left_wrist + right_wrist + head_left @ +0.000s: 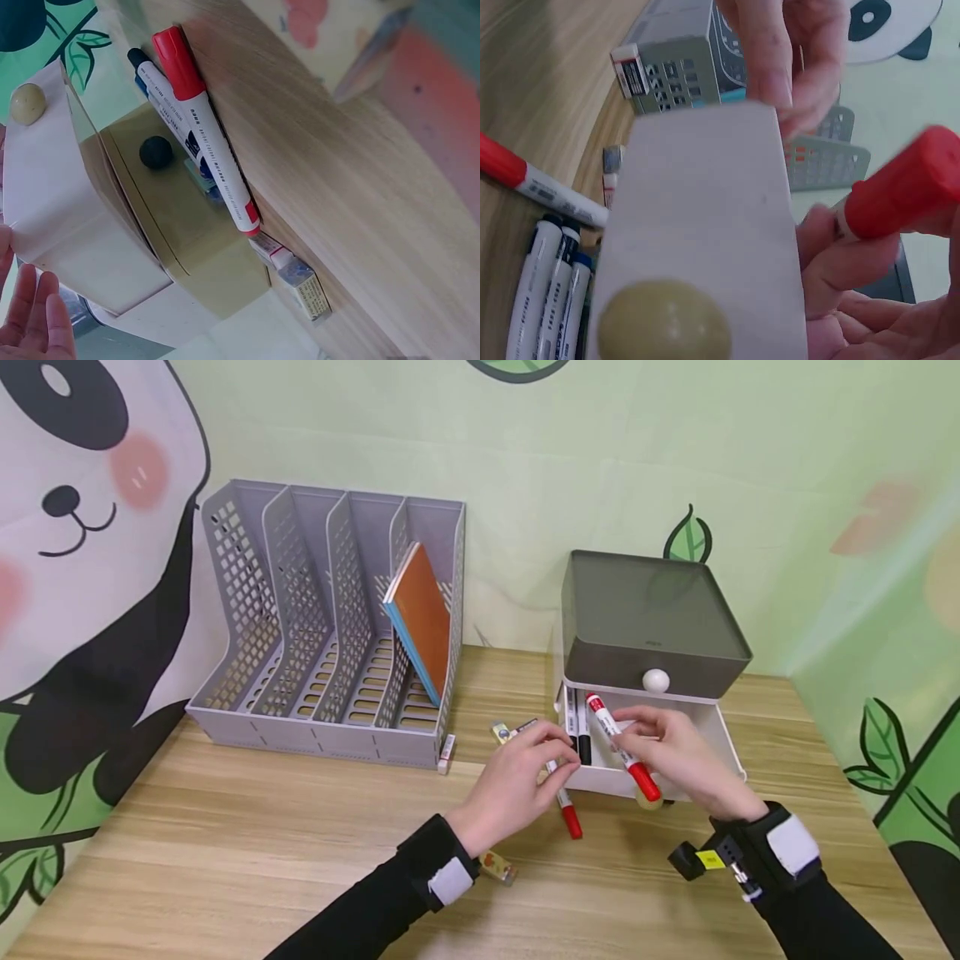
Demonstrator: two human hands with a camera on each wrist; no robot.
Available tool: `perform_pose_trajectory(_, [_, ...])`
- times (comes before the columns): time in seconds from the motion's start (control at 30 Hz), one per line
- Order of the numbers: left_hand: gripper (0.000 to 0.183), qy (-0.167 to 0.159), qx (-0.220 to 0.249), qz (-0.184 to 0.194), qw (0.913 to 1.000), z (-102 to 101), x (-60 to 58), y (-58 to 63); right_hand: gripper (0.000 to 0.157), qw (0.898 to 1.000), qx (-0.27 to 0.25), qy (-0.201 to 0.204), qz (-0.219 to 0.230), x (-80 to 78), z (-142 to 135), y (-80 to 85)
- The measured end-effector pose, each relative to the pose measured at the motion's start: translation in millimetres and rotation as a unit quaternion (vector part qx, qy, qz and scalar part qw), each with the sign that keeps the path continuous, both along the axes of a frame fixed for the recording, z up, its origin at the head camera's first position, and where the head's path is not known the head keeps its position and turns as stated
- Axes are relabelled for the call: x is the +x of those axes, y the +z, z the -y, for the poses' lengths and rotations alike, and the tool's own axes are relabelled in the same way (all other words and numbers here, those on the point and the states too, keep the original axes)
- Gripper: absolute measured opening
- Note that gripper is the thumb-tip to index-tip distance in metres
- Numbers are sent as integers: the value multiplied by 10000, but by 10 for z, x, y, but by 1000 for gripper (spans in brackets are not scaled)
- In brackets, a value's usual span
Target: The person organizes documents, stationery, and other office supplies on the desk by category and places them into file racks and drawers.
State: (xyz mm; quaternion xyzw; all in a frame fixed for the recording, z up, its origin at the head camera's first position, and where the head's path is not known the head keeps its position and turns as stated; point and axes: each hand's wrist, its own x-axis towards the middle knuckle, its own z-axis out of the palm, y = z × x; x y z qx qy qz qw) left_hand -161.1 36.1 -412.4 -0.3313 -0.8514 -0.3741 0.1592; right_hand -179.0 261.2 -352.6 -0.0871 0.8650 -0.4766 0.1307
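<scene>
"pale green backdrop (517, 485), wooden table (225, 860). where's the marker (608, 724)?"
"pinched in the right hand (678, 756) above the drawer (600, 780), red cap (645, 783) jutting past the grip."
"left hand (517, 781)?"
"loose, by the drawer's corner."

Wood-grain table (225, 835) — grey file rack (322, 742) left, drawer unit (645, 602) right.
Also on it: a red-capped marker (565, 802), an eraser (446, 755) just beside the rack — and, partly hidden, what seem to be dark-capped markers (538, 289).
</scene>
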Motion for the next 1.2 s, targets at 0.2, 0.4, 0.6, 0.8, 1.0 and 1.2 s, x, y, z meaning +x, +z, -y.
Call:
perform_pose_trajectory(0.2, [9,6,-29,109,9999,0,7,11,49,9992,94,-22,378,-114,-66,-23])
perform_pose_trajectory(0.4, [10,5,-57,148,9999,2,13,10,55,9983,239,-91,521,-181,-62,-58])
perform_pose_trajectory(0.6, [9,24,-97,106,9999,-2,14,5,56,9979,72,-191,623,-249,-24,-89])
perform_pose_trajectory(0.8, [10,21,-127,176,9998,-8,16,12,53,9994,-99,-2,346,-259,4,-137])
perform_pose_trajectory(1.0, [9,-1,-69,195,9998,-2,9,4,50,9993,132,330,104,-274,47,-176])
perform_pose_trajectory(1.2, [9,-18,-70,254,9997,2,8,2,52,9987,168,461,167,-271,77,-158])
